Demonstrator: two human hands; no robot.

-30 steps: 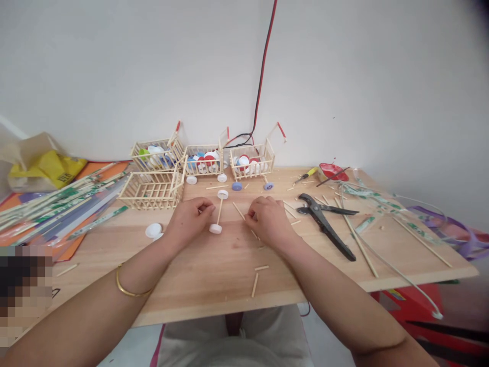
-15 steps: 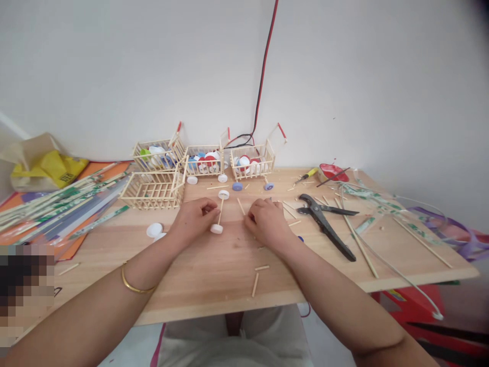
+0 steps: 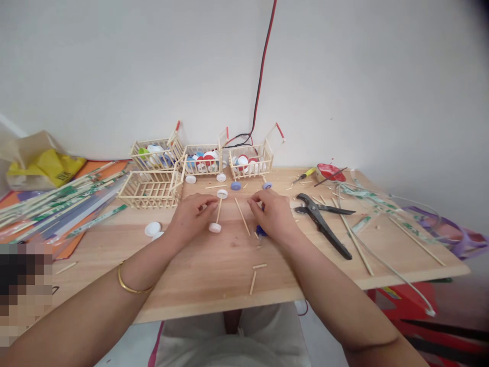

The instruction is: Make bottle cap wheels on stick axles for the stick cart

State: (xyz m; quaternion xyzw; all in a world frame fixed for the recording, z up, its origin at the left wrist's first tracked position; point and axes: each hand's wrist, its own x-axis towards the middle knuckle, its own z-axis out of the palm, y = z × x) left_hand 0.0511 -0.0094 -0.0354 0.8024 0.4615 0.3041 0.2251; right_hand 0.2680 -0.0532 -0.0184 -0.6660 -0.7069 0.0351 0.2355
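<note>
With the left hand pinching the 2-wheeled axle at 9 o'clock of the loosely curled, seemingly empty right hand, I'd keep that stick flat on the tabletop.

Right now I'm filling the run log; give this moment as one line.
left hand: fingers on wooden stick axle with two white cap wheels | right hand: over blue cap | black pliers: lying untouched

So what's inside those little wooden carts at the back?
The three wheeled carts hold bottle caps in white, blue, red and one green. Slats and the top caps hide whatever lies deeper. The wheelless cart in front looks empty.
</note>
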